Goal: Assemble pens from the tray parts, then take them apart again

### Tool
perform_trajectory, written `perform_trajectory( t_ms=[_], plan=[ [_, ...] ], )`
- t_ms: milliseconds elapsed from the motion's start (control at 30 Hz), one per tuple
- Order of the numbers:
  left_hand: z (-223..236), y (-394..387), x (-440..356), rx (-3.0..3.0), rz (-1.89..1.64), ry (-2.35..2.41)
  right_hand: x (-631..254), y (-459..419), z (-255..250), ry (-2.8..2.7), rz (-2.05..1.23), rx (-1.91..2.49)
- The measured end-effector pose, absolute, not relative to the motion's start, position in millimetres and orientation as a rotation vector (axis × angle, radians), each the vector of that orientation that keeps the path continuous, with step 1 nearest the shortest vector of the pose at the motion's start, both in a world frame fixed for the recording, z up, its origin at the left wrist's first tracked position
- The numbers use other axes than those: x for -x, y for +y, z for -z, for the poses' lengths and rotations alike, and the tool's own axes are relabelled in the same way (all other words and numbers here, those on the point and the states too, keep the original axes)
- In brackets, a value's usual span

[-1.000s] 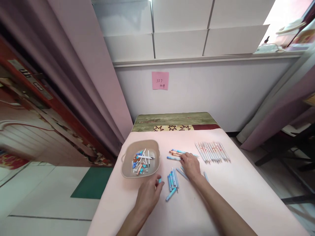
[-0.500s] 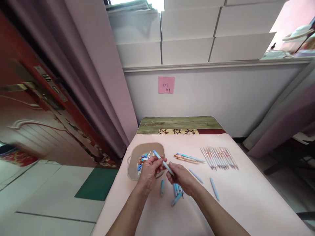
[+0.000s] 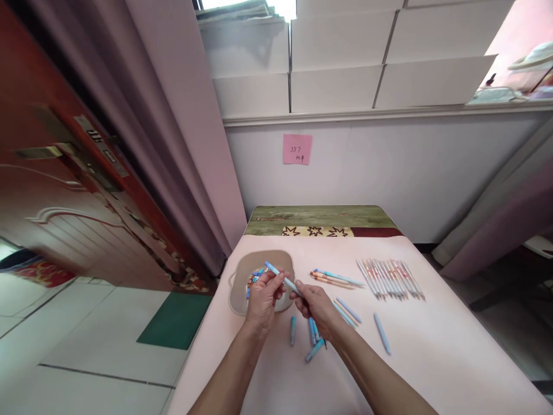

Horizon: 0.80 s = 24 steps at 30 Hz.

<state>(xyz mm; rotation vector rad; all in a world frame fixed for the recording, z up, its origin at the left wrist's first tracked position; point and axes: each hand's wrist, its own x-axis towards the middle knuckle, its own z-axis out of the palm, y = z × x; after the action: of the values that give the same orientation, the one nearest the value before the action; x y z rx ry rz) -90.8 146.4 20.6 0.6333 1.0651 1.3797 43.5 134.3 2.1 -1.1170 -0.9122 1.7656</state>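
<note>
A light blue pen [image 3: 272,268] is held between my two hands over the near right side of a beige basin. My left hand [image 3: 263,300] pinches it around the middle, and my right hand [image 3: 316,306] grips its lower right end. The pen slants, its darker blue end pointing up and left. Small blue, white and brown pieces [image 3: 254,278] lie inside the basin [image 3: 239,271], partly covered by my left hand. Below my hands are several blue pen parts [image 3: 314,350], partly hidden by my right hand, and a short turquoise piece [image 3: 292,330].
Brown and blue pens [image 3: 332,279] lie beyond my right hand. Farther right is a row of clear pens [image 3: 391,279]. Loose pale blue barrels [image 3: 382,333] rest on the pink-covered table [image 3: 449,357]. A pink note [image 3: 297,149] is on the wall.
The view has shifted slightly, so the table things sit farther right. My right hand has moved a little along the pen's lower end, and pale barrels beside my right wrist show more.
</note>
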Motion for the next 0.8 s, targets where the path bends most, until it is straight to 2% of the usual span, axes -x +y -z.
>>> perform_trajectory(
  t_ms=[133, 267, 333, 667, 800],
  plan=[
    [-19, 147, 92, -0.591, -1.406, 1.056, -42, 136, -1, -0.894, -1.608, 1.071],
    [-19, 148, 93, -0.575, -1.41, 1.048, -41, 138, 0, -0.878, -1.792, 1.123],
    [-18, 149, 93, -0.569, -1.416, 1.051, -40, 140, 1, -0.901, -1.765, 1.124],
    [-19, 154, 111, -0.423, -1.545, 1.086, -36, 142, -10, -1.338, -0.977, 1.184],
    [-14, 157, 138, -0.636, -1.529, 1.289, -41, 140, -17, -1.52, -0.765, 1.241]
  ],
)
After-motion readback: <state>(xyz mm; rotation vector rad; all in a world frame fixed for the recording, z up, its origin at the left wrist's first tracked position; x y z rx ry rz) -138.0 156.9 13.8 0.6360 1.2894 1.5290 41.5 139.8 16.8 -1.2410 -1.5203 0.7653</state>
